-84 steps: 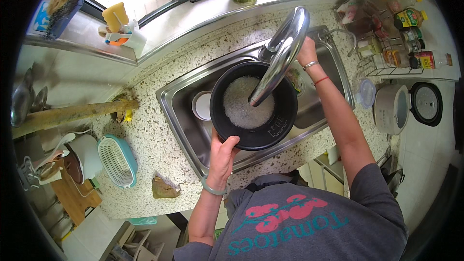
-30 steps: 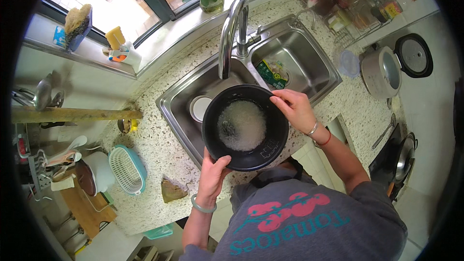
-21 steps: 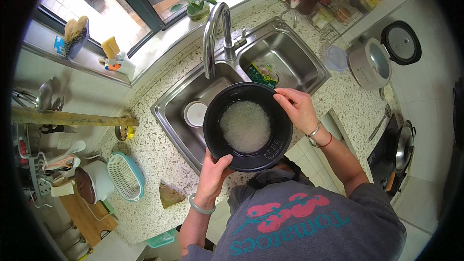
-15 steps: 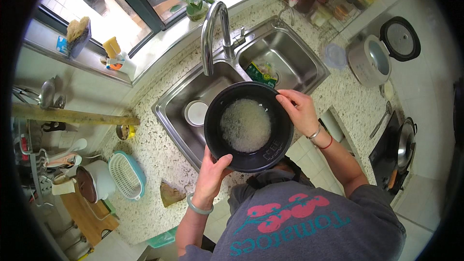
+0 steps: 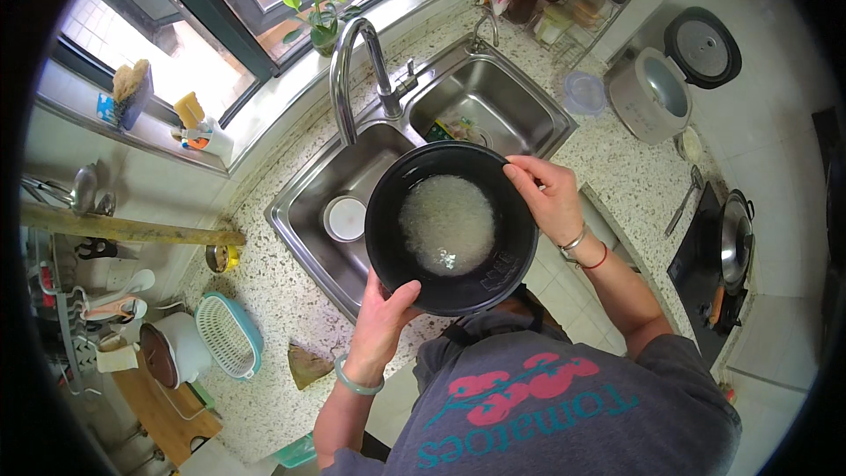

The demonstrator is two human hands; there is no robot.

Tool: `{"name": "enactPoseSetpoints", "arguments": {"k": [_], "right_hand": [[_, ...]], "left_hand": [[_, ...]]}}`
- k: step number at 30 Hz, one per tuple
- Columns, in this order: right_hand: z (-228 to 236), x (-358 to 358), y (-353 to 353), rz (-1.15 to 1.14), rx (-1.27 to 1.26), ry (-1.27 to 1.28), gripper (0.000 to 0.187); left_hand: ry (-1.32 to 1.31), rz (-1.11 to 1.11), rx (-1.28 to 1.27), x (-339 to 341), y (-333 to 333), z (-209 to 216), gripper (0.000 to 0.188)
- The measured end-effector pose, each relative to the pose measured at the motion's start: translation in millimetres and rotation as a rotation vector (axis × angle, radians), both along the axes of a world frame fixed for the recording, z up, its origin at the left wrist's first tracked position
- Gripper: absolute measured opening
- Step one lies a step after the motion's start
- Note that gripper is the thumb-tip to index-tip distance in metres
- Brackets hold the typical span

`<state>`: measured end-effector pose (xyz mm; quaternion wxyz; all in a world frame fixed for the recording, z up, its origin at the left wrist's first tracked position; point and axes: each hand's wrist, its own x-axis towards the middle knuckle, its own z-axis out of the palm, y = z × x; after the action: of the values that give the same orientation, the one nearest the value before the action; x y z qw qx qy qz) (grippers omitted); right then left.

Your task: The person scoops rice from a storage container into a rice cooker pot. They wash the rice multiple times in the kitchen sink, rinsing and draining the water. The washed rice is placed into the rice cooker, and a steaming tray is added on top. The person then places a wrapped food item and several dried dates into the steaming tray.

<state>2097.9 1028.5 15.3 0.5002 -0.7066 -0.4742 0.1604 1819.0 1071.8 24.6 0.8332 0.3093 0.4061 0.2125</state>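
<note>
Between my two hands is a black rice cooker inner pot (image 5: 386, 242), raised over the near edge of the sink. Washed-looking white rice (image 5: 446, 222) lies in cloudy water on its bottom. My left hand (image 5: 381, 324) grips the rim at the lower left, thumb on the inside and fingers hidden underneath. At the upper right, my right hand (image 5: 548, 201) pinches the rim, with its fingers curled around the edge. Beyond the pot, the chrome faucet (image 5: 342, 92) arches over the left basin. A white round bowl-like thing (image 5: 345, 219) sits in that basin.
In the right basin (image 5: 502, 97) lies a green package (image 5: 439, 130). The rice cooker body (image 5: 650, 104) stands open at the right, near a stove with a wok (image 5: 735, 238). Leftward on the counter are a blue-and-white colander (image 5: 231, 335) and a white pot (image 5: 187, 348).
My view has shifted right, so the sink and counter sit further left in the picture. Both hands keep their hold on the pot, which has tilted slightly; the water's surface has moved.
</note>
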Motion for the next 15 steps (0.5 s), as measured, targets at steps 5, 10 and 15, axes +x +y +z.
{"name": "enactPoseSetpoints", "arguments": {"k": [5, 10, 15], "right_hand": [[-3, 13, -7, -0.004, -0.023, -0.009, 0.02], [-2, 43, -25, -0.073, -0.047, 0.028, 0.02], [-9, 85, -45, -0.15, -0.001, 0.033, 0.019]], "left_hand": [[0.037, -0.018, 0.011, 12, -5, 3, 0.049], [0.068, -0.109, 0.016, 46, -3, 12, 0.046], [0.063, -0.158, 0.045, 95, -5, 18, 0.046]]}}
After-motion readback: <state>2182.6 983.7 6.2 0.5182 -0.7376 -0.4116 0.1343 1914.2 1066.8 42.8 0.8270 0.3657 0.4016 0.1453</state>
